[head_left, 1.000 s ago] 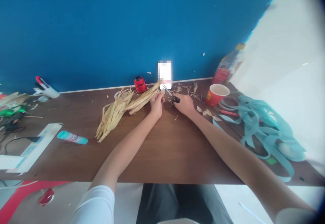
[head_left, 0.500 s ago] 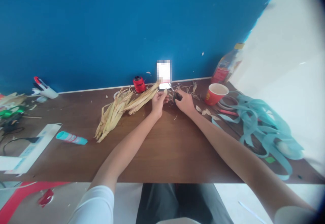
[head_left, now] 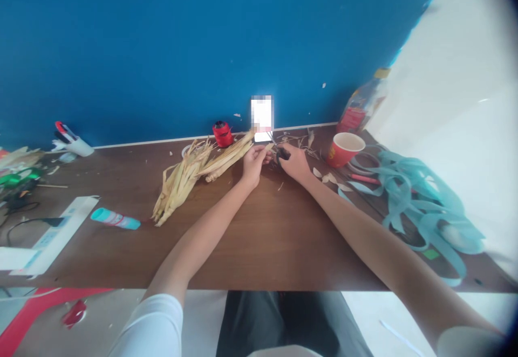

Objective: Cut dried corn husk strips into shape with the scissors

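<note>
My left hand (head_left: 254, 164) pinches a small pale piece of dried corn husk (head_left: 269, 146) between thumb and fingers. In my right hand (head_left: 294, 160) is a pair of dark-handled scissors (head_left: 282, 153), its blades pointing up and left, close to the husk piece. Whether the blades touch it I cannot tell. Left of my hands lie a bundle of dried husks (head_left: 182, 184) and a second, narrower bundle (head_left: 230, 157). Cut petal-shaped husk pieces (head_left: 329, 177) rest to the right of my right wrist. Thin husk scraps (head_left: 299, 142) are scattered behind it.
A bright phone (head_left: 263, 117) leans against the blue wall. Nearby stands a red spool (head_left: 222, 134). On the right are a red paper cup (head_left: 345, 149), a bottle (head_left: 361, 103) and tangled teal ribbon (head_left: 421, 200). A blue tube (head_left: 115, 219) and power strip (head_left: 56, 233) lie left.
The husk piece in my left hand has turned from upright to leaning right, towards the scissors. The scissor blades look more spread. Both arms stay nearly in place.
</note>
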`<action>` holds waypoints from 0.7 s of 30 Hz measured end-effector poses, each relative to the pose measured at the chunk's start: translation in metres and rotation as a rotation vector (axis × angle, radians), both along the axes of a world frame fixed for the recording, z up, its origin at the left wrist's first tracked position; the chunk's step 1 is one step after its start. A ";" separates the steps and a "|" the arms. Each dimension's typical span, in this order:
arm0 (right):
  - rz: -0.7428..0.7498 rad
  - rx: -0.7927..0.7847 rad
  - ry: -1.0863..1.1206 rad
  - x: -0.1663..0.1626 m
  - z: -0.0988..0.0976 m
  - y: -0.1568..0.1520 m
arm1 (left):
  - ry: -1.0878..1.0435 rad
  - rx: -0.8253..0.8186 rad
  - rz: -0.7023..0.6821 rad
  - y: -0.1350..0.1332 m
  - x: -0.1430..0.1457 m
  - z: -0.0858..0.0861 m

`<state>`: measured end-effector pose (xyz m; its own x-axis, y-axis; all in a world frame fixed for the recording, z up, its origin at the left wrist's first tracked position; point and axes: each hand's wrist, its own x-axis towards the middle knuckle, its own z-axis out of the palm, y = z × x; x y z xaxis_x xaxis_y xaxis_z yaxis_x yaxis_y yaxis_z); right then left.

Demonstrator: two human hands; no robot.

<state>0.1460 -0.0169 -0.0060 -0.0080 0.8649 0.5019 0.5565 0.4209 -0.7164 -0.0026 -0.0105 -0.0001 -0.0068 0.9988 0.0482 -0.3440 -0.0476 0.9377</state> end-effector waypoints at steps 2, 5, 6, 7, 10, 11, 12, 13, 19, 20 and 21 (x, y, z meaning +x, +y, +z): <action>0.003 0.000 0.019 0.000 0.000 0.000 | 0.023 0.021 -0.010 0.000 0.000 -0.001; -0.022 0.018 0.099 0.000 0.001 0.001 | 0.051 0.038 -0.012 0.000 -0.001 -0.003; -0.032 0.028 0.146 -0.001 0.001 0.001 | 0.064 0.041 -0.008 0.000 -0.001 -0.003; -0.041 0.038 0.199 -0.001 0.001 0.002 | 0.078 0.045 -0.005 0.000 -0.001 -0.003; -0.042 0.053 0.323 -0.001 0.003 0.001 | 0.125 0.076 -0.012 -0.001 0.000 -0.004; -0.035 0.050 0.346 -0.001 0.004 0.001 | 0.139 0.089 -0.020 -0.002 0.000 -0.004; -0.025 0.041 0.361 -0.001 0.004 0.001 | 0.152 0.100 -0.028 -0.002 0.000 -0.004; -0.013 0.024 0.370 -0.001 0.004 0.001 | 0.163 0.107 -0.034 -0.003 0.000 -0.004; 0.054 -0.041 0.350 0.001 0.000 0.003 | 0.175 0.104 -0.017 -0.003 0.000 -0.004; 0.069 -0.044 0.341 0.002 0.000 0.004 | 0.171 0.107 -0.007 -0.002 0.000 -0.004; 0.085 -0.048 0.334 0.002 -0.001 0.004 | 0.167 0.111 0.001 -0.002 0.000 -0.004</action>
<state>0.1478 -0.0130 -0.0066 0.0772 0.8908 0.4477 0.2521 0.4170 -0.8732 -0.0021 -0.0125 -0.0044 0.0096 0.9873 0.1585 -0.1841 -0.1540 0.9708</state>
